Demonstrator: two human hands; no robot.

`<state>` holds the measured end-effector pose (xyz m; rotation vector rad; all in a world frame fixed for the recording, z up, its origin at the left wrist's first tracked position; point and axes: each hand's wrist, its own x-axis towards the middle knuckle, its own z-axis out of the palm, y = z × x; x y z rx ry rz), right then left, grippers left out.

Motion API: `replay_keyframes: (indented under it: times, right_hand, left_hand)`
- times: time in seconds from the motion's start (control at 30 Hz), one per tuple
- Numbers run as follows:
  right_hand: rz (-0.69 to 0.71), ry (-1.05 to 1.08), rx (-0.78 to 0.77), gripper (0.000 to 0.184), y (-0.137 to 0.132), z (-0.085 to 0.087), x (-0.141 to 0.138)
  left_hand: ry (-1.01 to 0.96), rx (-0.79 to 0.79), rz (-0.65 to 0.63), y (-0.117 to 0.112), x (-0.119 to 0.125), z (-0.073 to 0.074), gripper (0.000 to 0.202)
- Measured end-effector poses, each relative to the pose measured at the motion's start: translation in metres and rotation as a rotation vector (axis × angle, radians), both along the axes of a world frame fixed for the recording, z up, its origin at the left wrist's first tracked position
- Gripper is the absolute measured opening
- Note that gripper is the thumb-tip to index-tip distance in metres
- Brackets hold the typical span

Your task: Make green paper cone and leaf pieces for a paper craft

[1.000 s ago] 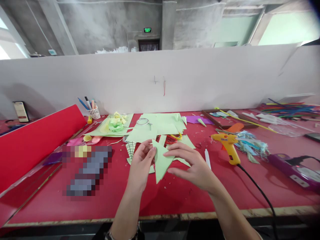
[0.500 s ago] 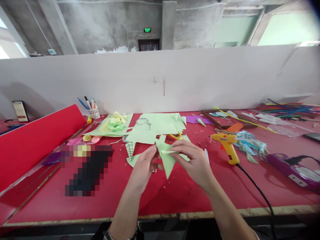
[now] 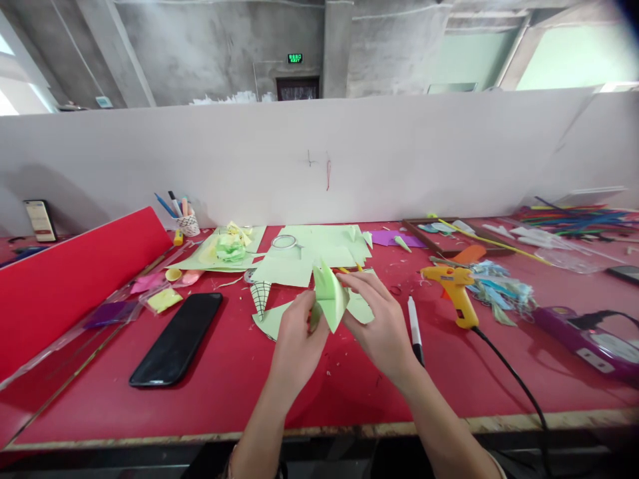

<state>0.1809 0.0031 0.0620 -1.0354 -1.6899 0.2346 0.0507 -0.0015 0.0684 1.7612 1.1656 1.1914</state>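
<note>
A folded piece of light green paper (image 3: 330,299) is held up above the red table, between my two hands. My left hand (image 3: 302,332) grips its left side, with the fingertips partly hidden behind it. On the other side, my right hand (image 3: 377,319) has its fingers closed on the right edge. Behind the hands lie a curved green paper piece (image 3: 360,306) and a paper cone with a black grid (image 3: 260,298). A black-and-white marker (image 3: 415,329) rests just right of my right hand.
To the right, a yellow glue gun (image 3: 455,293) trails its black cord over the table edge. A black phone (image 3: 177,339) lies on the left. Green paper sheets (image 3: 319,247) are spread at the back, near a pen cup (image 3: 188,223). A red board (image 3: 80,286) leans at far left.
The folded paper has been turned, so its creased folds now face me and its point sits higher. Both hands have shifted around it, and more of the marker shows.
</note>
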Motion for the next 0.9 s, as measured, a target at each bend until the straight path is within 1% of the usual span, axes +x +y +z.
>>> replay_keyframes:
  times: [0.13, 0.23, 0.33, 0.4, 0.53, 0.6, 0.67, 0.73, 0.83, 0.9]
  right_hand:
    - [0.046, 0.013, -0.030, 0.039, -0.0005, -0.0002, -0.0043]
    - [0.026, 0.044, -0.027, 0.041, -0.0015, -0.0023, -0.0062]
    - [0.058, 0.068, 0.014, 0.026, -0.0019, -0.0050, -0.0071]
    - [0.095, 0.085, 0.015, 0.020, -0.0020, -0.0054, -0.0073]
    - [0.101, 0.138, -0.068, 0.015, -0.0027, -0.0015, -0.0065]
    - [0.081, 0.135, -0.074, 0.013, -0.0033, 0.0006, -0.0053]
    - [0.051, 0.105, -0.039, 0.012, -0.0041, 0.0009, -0.0042]
    - [0.014, 0.053, 0.022, 0.014, -0.0050, -0.0009, -0.0040]
    - [-0.031, -0.036, 0.117, 0.021, -0.0064, -0.0057, -0.0064]
    - [-0.031, -0.078, 0.159, 0.026, -0.0072, -0.0081, -0.0094]
  left_hand:
    - [0.136, 0.107, 0.075, 0.0019, 0.0003, -0.0023, 0.017]
    - [0.150, 0.097, 0.085, 0.0015, 0.0003, -0.0028, 0.013]
    - [0.081, 0.025, 0.069, 0.0000, 0.0003, -0.0025, 0.014]
    - [0.023, 0.003, 0.073, -0.0011, 0.0005, -0.0024, 0.017]
    - [-0.088, 0.059, 0.090, -0.0022, 0.0017, -0.0027, 0.016]
    - [-0.134, 0.094, 0.112, -0.0023, 0.0026, -0.0029, 0.014]
    - [-0.174, 0.098, 0.130, -0.0020, 0.0035, -0.0032, 0.013]
    - [-0.221, 0.063, 0.118, -0.0014, 0.0042, -0.0038, 0.012]
    - [-0.262, -0.006, 0.085, -0.0002, 0.0042, -0.0051, 0.010]
    - [-0.271, -0.027, 0.082, 0.0005, 0.0034, -0.0056, 0.008]
